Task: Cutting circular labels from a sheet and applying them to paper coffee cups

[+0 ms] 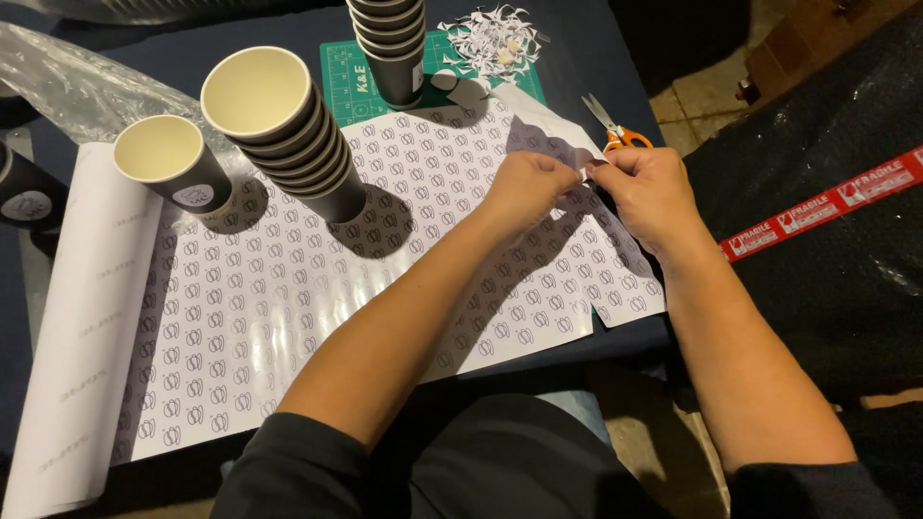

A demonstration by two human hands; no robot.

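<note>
I pinch a small sticker point(584, 173) between the fingertips of my left hand point(524, 187) and right hand point(649, 192), both closed on it, just above the sticker sheet point(317, 288) on the surface. I seem to be peeling its backing; next calls for a cup from the stack of cups point(288, 135) nearby.

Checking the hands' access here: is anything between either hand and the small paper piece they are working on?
Nothing visible. The left hand and right hand both pinch the small white paper piece directly, above the large white printed sticker sheet. The orange-handled scissors lie apart, behind.
</note>
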